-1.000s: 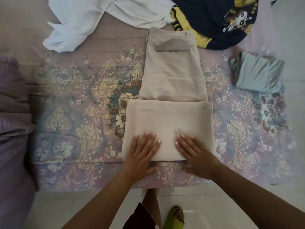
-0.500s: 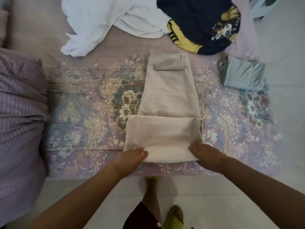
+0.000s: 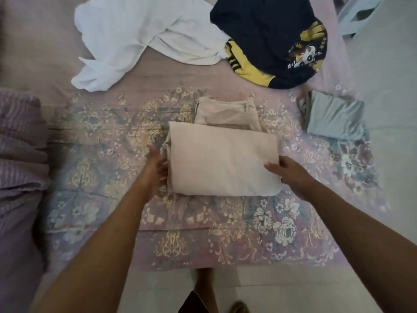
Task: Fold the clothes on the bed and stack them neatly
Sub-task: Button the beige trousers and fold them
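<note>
Beige trousers (image 3: 223, 159) lie folded on the floral bed cover (image 3: 101, 159), their waistband end showing just beyond the folded block. My left hand (image 3: 156, 168) holds the fold's left edge, its fingers tucked at the side. On the right edge, my right hand (image 3: 286, 172) grips the fold with the thumb on top. A crumpled white garment (image 3: 140, 39) and a navy and yellow shirt (image 3: 270, 37) lie farther back. A folded grey-blue garment (image 3: 334, 116) rests at the right.
A purple striped blanket (image 3: 20, 154) is heaped at the left. The bed's near edge meets a pale floor (image 3: 282, 290), where my foot in a green sandal (image 3: 237, 308) shows. A pale chair (image 3: 361, 16) stands at the far right.
The folded part of the trousers has been turned over farther away from me, covering most of the length. Both hands moved from the near edge to the fold's sides.
</note>
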`<state>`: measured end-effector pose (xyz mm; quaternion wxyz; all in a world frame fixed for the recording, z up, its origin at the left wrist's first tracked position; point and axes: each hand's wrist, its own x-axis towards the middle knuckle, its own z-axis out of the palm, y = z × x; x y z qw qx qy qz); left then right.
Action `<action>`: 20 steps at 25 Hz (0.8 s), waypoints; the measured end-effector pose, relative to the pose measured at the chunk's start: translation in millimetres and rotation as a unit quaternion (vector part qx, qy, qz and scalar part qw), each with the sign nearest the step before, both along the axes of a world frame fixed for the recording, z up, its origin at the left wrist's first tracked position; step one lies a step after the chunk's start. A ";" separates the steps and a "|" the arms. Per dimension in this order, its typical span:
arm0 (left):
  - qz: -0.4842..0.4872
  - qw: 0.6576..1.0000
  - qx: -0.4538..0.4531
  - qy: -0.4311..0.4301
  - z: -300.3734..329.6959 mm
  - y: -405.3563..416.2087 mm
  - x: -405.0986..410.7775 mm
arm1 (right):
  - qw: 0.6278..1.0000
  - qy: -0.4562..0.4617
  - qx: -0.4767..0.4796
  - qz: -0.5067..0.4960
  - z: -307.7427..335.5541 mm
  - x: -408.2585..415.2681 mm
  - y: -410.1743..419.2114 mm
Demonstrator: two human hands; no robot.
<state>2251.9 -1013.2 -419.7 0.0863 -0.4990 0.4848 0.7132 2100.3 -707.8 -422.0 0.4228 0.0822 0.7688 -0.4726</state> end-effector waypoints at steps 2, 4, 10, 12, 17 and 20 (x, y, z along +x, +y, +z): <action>-0.030 0.996 -0.070 -0.052 -27.4 11.8 -0.1 | 0.999 0.005 0.016 -0.034 -16.3 3.4 -6.7; -0.035 0.985 -0.144 -0.090 -38.9 9.9 -13.1 | 0.997 0.053 0.035 -0.051 -18.2 -1.5 -15.1; 0.035 0.953 -0.293 0.072 -31.6 26.6 -47.3 | 0.963 0.252 -0.038 -0.090 -1.4 -20.8 -51.8; 0.046 0.959 -0.272 0.059 -40.8 15.7 -64.6 | 0.960 0.247 -0.022 -0.127 -10.8 -37.9 -61.5; -0.024 0.948 -0.317 -0.030 -59.1 12.4 -77.5 | 0.981 0.124 0.125 -0.076 -42.0 -51.2 -59.5; -0.009 0.915 -0.403 0.001 -60.7 7.7 -81.2 | 0.960 0.227 0.097 -0.135 -42.6 -45.2 -68.4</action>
